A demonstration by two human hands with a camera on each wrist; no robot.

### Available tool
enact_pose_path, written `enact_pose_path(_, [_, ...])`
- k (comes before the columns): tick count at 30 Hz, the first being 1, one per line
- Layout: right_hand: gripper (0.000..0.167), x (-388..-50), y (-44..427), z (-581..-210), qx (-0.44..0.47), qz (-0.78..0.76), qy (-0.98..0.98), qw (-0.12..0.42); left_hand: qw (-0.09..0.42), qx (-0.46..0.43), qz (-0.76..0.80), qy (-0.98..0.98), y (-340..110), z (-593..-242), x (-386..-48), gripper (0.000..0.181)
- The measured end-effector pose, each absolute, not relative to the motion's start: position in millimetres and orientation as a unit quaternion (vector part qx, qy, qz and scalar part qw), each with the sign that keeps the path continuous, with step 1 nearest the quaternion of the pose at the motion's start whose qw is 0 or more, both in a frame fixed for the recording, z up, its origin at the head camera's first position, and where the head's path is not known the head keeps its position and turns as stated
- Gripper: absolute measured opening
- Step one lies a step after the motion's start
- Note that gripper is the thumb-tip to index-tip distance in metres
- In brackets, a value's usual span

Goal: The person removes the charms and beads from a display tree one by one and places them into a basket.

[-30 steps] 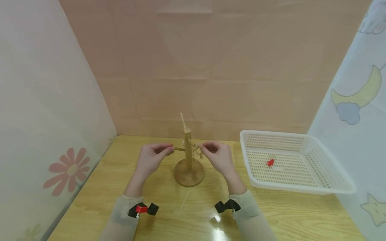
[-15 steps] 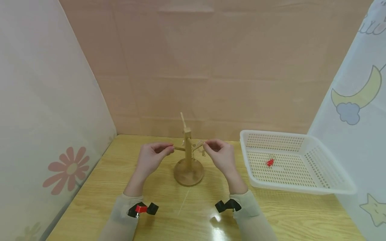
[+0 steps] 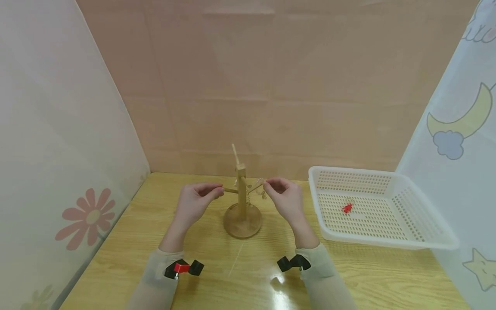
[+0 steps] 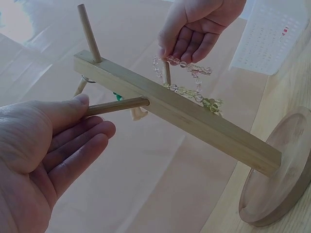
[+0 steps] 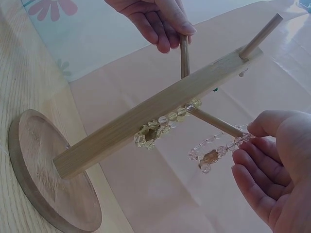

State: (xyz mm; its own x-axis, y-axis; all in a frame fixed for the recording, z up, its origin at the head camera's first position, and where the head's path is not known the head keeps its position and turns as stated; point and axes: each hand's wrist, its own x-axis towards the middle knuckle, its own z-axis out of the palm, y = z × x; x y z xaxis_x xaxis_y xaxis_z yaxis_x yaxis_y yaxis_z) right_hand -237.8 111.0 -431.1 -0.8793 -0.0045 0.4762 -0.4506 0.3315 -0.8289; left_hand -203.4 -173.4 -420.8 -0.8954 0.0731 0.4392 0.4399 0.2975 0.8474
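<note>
A wooden peg stand with a round base stands upright on the table. My left hand pinches the end of its left peg between thumb and fingers. With thumb and fingertips, my right hand pinches a clear-pink beaded bracelet at the tip of the right peg. That bracelet dangles around or beside the peg's outer end; I cannot tell which. A yellow-green beaded bracelet hangs on the same peg, close to the post.
A white plastic basket to the right holds a small red item with a pale ring. Small green and cream pieces hang behind the post. Cloth walls enclose the table.
My right hand has shifted slightly right and up, toward the tip of the right peg, with the bracelet moving along. My left hand keeps its place on the left peg.
</note>
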Motion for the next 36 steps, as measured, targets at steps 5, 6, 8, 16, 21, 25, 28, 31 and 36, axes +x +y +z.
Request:
enact_pose_path(5, [0.009,-240,112,-429,0.149,0.558,-0.792,0.198,0.161,-0.162,-0.569,-0.790,-174,-419,-204,0.022])
enact_pose_path(6, [0.009,-240,112,-429,0.148,0.559,-0.792,0.197,0.162,-0.163,-0.569,-0.790,-174,-418,-204,0.023])
enact_pose_path(8, [0.009,-241,113,-430,0.145,0.562,-0.791,0.194,0.164,-0.165,-0.568,-0.789,-175,-418,-204,0.022])
enact_pose_path(16, [0.009,-240,115,-430,0.121,0.572,-0.789,0.191,0.164,-0.169,-0.567,-0.789,-175,-419,-204,0.021])
enact_pose_path(21, [0.011,-240,117,-429,0.119,0.578,-0.785,0.188,0.165,-0.167,-0.565,-0.791,-176,-418,-202,0.022])
enact_pose_path(25, [0.012,-241,119,-428,0.121,0.578,-0.785,0.189,0.165,-0.167,-0.566,-0.790,-176,-418,-202,0.022])
enact_pose_path(28, [0.012,-241,120,-428,0.126,0.574,-0.786,0.192,0.166,-0.165,-0.567,-0.790,-177,-419,-202,0.021])
enact_pose_path(31, [0.013,-241,122,-427,0.130,0.573,-0.786,0.193,0.168,-0.165,-0.567,-0.790,-177,-419,-202,0.021])
enact_pose_path(36, [0.014,-240,129,-425,0.123,0.573,-0.783,0.209,0.167,-0.171,-0.568,-0.787,-175,-419,-203,0.019])
